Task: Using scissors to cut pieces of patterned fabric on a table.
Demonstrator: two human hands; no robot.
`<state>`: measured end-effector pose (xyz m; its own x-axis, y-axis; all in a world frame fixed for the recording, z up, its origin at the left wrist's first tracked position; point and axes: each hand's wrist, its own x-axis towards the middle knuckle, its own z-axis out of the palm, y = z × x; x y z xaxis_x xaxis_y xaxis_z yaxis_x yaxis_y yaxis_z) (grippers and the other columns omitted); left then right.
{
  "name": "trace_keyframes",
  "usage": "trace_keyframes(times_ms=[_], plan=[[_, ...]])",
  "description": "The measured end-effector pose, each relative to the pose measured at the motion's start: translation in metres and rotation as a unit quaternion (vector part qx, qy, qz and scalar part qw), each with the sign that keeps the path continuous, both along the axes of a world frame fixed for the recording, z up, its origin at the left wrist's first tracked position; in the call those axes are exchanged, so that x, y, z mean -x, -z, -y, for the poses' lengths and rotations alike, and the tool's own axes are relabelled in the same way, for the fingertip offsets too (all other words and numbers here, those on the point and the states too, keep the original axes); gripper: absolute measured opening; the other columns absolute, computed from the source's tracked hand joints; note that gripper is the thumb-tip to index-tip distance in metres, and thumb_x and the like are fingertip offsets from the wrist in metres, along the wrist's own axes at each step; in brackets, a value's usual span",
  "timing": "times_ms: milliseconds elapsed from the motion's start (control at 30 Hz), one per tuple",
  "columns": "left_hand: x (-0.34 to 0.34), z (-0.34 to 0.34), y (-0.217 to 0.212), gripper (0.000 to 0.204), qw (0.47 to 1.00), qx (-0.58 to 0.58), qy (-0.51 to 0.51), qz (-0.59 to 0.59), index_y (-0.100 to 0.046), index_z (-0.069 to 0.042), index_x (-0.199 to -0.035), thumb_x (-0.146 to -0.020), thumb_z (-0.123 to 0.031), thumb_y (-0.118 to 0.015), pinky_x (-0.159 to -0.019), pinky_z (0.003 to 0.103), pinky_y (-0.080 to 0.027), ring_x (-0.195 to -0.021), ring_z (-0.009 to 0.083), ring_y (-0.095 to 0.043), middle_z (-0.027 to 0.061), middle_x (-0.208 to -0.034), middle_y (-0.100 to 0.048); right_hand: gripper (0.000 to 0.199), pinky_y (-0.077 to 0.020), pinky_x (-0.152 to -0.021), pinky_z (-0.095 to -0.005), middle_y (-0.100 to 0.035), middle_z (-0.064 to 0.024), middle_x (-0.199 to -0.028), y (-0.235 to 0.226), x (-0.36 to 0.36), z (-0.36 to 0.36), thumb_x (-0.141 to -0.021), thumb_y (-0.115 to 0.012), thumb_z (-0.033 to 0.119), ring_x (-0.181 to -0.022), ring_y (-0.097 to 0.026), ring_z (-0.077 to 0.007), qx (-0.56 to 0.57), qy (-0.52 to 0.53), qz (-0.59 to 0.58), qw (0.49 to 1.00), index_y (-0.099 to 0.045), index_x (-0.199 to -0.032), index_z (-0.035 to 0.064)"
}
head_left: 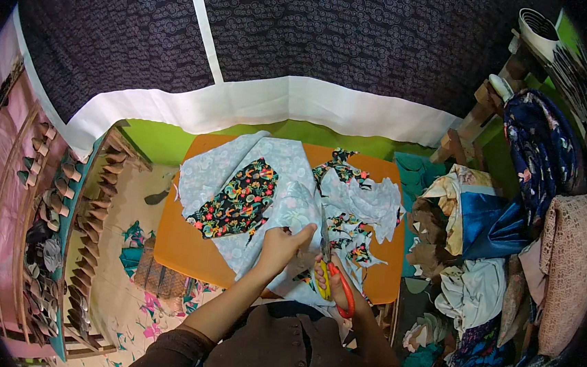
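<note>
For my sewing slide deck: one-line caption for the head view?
Left hand steadies pale blue fabric on an orange table while right hand cuts with scissors.

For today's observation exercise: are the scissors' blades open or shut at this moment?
Cannot tell for sure. The scissors point up into the pale blue fabric, and the blades look like one thin line; the right hand covers the handles.

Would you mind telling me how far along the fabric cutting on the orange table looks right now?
Partly done, it seems. Cut offcuts lie on the orange table. In hand: the left hand pinches the pale blue fabric while the right hand works orange-handled scissors into it. Left: the black floral panel is seemingly uncut.
</note>
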<state>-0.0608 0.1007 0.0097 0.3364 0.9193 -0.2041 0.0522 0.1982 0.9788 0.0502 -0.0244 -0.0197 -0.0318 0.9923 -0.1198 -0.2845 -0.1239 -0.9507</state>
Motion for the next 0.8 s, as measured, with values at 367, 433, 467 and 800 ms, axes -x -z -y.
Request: trace_keyframes(times_ms=[367,433,467,800], plan=[[0.002,0.0,-0.008,0.027,0.998,0.028,0.032,-0.041,-0.06,0.003,-0.083,-0.07,-0.018,-0.069,-0.059,0.023,-0.043,-0.065,0.0097,-0.054,0.0054,-0.077,-0.06,0.066,-0.0284,-0.052,-0.0162,-0.033,0.0013,-0.076,-0.005,0.007,0.0,-0.074,-0.043,0.064,-0.059,-0.03,-0.0042,0.017,0.013,-0.109,0.994,-0.034,-0.106,0.0065],[0.002,0.0,-0.007,0.027,0.999,0.024,0.022,-0.029,-0.06,0.003,-0.083,-0.07,-0.019,-0.069,-0.059,0.023,-0.043,-0.065,0.0097,-0.054,0.0056,-0.077,-0.06,0.065,-0.0277,-0.051,-0.0158,-0.033,0.0014,-0.075,-0.002,0.006,0.002,-0.074,-0.043,0.063,-0.059,-0.03,-0.0041,0.029,0.012,-0.119,0.992,-0.035,-0.105,0.0067],[0.002,0.0,-0.01,0.027,0.999,0.027,0.025,-0.035,-0.06,0.003,-0.083,-0.07,-0.019,-0.069,-0.059,0.023,-0.043,-0.065,0.0096,-0.054,0.0055,-0.077,-0.06,0.065,-0.027,-0.051,-0.0153,-0.032,0.0015,-0.074,-0.001,0.006,0.003,-0.075,-0.043,0.063,-0.058,-0.029,-0.004,0.041,0.013,-0.128,0.991,-0.035,-0.105,0.007],[0.005,-0.001,-0.026,0.033,0.999,0.034,0.026,-0.007,-0.053,0.003,-0.095,-0.069,-0.01,-0.068,-0.061,0.023,-0.044,-0.072,0.0106,-0.054,0.0057,-0.085,-0.058,0.057,-0.0266,-0.05,-0.0151,-0.033,0.0024,-0.069,-0.023,0.006,0.005,-0.079,-0.04,0.06,-0.056,-0.031,-0.0033,0.077,0.025,-0.109,0.991,-0.039,-0.099,0.0067]])
